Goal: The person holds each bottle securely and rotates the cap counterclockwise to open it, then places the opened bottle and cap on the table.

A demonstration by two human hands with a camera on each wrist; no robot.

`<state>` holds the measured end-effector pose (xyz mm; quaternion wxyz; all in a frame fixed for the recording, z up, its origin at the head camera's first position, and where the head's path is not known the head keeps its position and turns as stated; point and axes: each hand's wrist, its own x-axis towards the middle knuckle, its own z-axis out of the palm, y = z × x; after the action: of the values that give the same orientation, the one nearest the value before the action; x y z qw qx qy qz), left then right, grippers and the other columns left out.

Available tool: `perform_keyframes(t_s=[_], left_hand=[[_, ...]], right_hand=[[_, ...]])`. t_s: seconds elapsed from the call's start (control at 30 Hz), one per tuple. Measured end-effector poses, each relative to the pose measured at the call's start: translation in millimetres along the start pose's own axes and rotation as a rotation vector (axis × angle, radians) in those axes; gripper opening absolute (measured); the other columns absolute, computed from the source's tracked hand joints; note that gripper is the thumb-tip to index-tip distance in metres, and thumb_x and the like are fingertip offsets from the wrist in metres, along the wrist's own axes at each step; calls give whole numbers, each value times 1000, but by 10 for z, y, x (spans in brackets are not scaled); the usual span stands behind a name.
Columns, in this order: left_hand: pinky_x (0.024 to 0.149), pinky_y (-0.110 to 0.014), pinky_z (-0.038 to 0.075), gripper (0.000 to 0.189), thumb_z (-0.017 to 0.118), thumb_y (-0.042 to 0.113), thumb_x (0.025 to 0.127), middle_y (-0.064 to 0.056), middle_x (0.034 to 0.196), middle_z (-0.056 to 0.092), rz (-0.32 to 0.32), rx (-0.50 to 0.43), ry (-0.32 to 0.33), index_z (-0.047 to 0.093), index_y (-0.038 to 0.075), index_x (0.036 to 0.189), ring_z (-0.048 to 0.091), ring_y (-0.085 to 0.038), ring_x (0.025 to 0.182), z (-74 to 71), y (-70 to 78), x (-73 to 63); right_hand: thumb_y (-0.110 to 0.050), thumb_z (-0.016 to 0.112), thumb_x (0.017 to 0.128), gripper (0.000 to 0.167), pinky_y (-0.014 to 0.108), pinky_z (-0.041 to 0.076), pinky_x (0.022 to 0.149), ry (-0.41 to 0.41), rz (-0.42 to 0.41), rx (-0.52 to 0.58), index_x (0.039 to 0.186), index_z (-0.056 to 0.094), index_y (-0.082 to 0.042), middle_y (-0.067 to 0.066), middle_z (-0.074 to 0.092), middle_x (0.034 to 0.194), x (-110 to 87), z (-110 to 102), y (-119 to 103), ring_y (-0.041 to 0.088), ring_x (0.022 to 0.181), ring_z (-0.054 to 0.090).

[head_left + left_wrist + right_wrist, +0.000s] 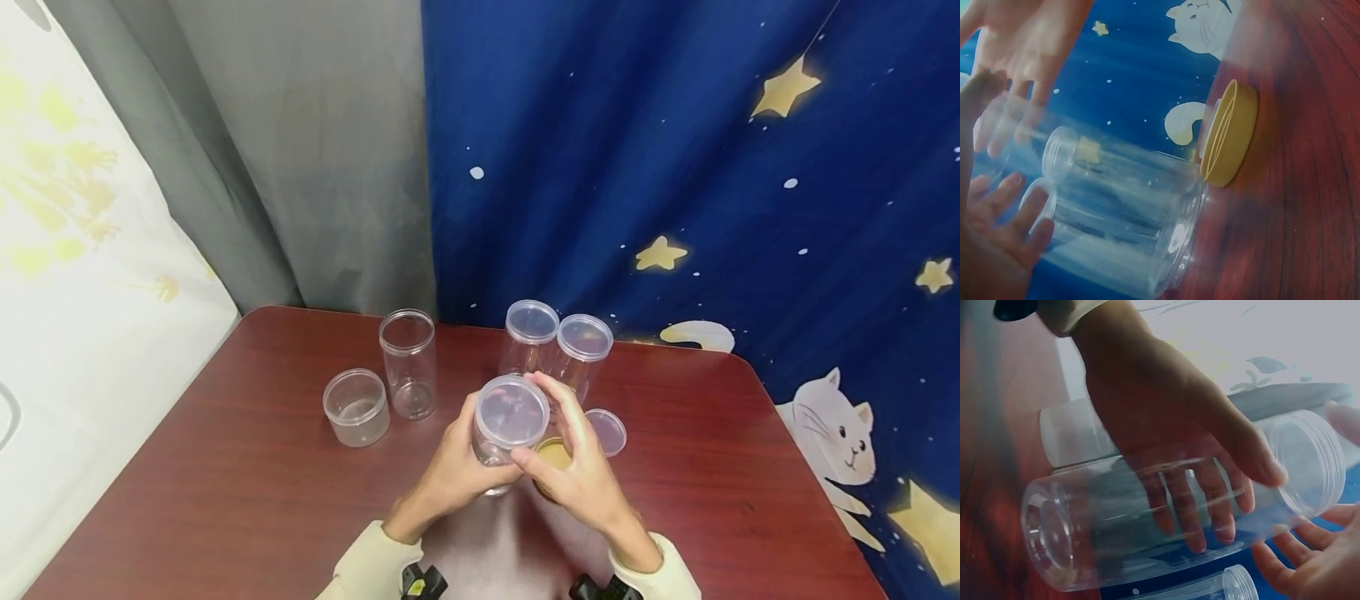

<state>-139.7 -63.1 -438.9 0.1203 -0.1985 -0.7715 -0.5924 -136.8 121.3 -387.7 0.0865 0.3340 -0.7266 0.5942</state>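
Note:
My left hand holds a tall clear plastic jar upright just over the table, its thumb and fingers round the side. A translucent lid covers the jar's top. Across the lid's edge reaches my right hand, thumb on the near rim and fingertips at the far rim. The right wrist view has the left hand's fingers lying along the jar wall. Under the right hand, partly hidden, lies a low round yellow piece, thick-edged like a lid or a roll.
Two tall clear jars with lids stand behind the hands. A loose translucent lid lies to the right. Leftward are a tall lidless jar and a short wide jar. Curtains hang behind the brown table.

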Motion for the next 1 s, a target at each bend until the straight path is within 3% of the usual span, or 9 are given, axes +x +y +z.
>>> perform_keyframes(t_s=[0.13, 0.27, 0.43, 0.63, 1.0], left_hand=[[93, -37, 51, 90, 91, 22, 67, -3, 123, 65, -7, 66, 95, 43, 18, 142, 62, -16, 107, 46, -4, 10], [94, -38, 51, 94, 93, 24, 65, -4, 126, 64, 12, 95, 139, 42, 20, 144, 62, -16, 110, 112, -6, 22], [94, -38, 52, 94, 93, 25, 65, -6, 129, 62, 70, 132, 148, 42, 17, 143, 63, -18, 110, 166, -1, 23], [93, -37, 53, 93, 93, 26, 66, -8, 129, 61, 117, 167, 138, 41, 13, 143, 63, -20, 109, 175, -15, 5], [95, -36, 52, 92, 91, 23, 68, -9, 129, 61, 124, 134, 97, 40, 12, 144, 62, -20, 111, 157, -9, -25]], right_hand=[[-2, 83, 74, 87, 21, 43, 102, 103, -38, -164, 149, 39, -9, 12, 47, 146, -1, 77, -3, 20, 126, 50], [-9, 88, 71, 95, 19, 41, 103, 174, -19, -256, 150, 36, -10, 11, 51, 143, -27, 139, -10, 22, 125, 52], [-16, 91, 68, 97, 18, 36, 105, 235, 26, -336, 149, 38, -10, 9, 55, 141, -45, 183, -5, 22, 124, 54], [-24, 91, 67, 94, 20, 38, 100, 283, -1, -393, 147, 43, -12, 7, 59, 136, -49, 210, 23, 25, 118, 58], [-20, 92, 66, 93, 20, 40, 99, 284, -9, -414, 146, 45, -10, 8, 61, 133, -44, 237, 30, 26, 116, 60]])
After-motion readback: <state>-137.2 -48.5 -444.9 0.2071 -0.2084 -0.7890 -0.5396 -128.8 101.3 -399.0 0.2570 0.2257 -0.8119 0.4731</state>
